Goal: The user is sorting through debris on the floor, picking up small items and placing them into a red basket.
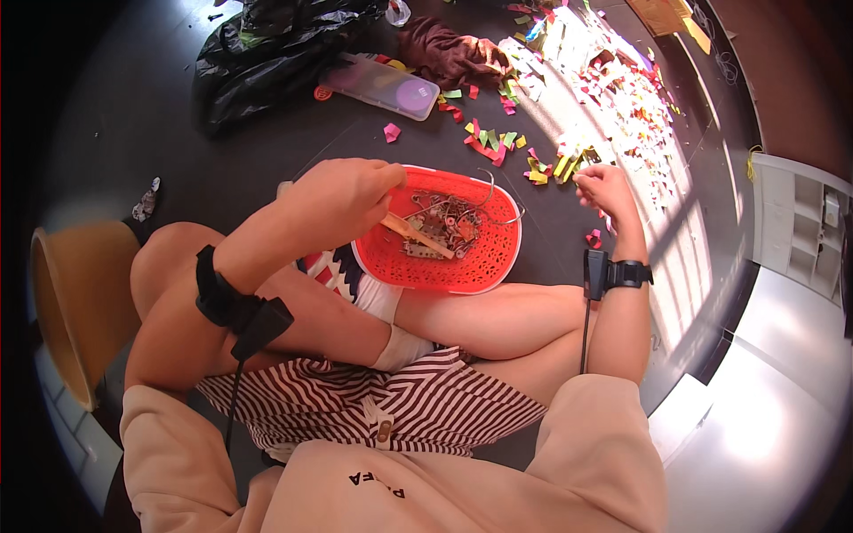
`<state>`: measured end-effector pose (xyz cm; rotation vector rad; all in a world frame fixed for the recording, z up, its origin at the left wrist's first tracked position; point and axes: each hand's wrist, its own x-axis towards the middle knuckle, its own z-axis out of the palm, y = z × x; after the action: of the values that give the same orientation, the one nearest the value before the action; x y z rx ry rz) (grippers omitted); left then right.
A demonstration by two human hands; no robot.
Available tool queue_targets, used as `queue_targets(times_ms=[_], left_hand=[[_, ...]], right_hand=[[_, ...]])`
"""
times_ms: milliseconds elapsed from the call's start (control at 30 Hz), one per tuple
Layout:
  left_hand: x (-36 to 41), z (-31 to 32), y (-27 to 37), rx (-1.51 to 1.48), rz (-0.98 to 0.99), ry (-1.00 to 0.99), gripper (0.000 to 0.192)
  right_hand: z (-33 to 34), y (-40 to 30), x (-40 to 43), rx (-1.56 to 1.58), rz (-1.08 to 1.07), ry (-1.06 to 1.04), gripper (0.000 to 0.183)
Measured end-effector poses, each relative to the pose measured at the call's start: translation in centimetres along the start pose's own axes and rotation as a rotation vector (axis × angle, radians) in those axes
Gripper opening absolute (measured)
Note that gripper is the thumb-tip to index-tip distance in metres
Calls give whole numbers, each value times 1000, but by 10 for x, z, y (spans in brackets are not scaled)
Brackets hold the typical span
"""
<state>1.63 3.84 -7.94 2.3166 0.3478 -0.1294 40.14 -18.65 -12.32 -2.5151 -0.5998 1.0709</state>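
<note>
A red plastic basket (460,280) with a white rim rests before my crossed legs. Small metal hardware pieces (453,223), a wooden stick (420,236) and bent metal hooks (493,193) lie in it, the hooks reaching over its right rim. My left hand (350,193) is raised over the basket's left edge, its fingers bent and partly hidden; whether it grips something is unclear. On the right, my right hand (603,190) is held with curled fingers near yellow-green paper strips (565,166); a hold on anything cannot be made out.
Colourful paper scraps (633,113) cover the sunlit floor at upper right. A black plastic bag (233,73), a clear plastic case (380,86) and a dark red cloth (453,53) lie beyond the basket. A yellow-brown round container (86,300) stands left; white shelving (800,220) is at right.
</note>
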Motion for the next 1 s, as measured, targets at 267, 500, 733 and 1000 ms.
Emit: queue_targets(times_ms=[267, 500, 733, 1000], left_hand=[[-2, -2, -3, 17, 34, -1, 20], [-5, 1, -7, 41, 42, -11, 20], [-1, 2, -2, 53, 32, -23, 18], [-1, 4, -4, 73, 8, -80, 17]], right_hand=[[28, 39, 35, -106, -112, 110, 32], [71, 14, 28, -305, -284, 117, 51], [77, 39, 44, -110, -282, -80, 23], [69, 25, 44, -174, -209, -196, 9]])
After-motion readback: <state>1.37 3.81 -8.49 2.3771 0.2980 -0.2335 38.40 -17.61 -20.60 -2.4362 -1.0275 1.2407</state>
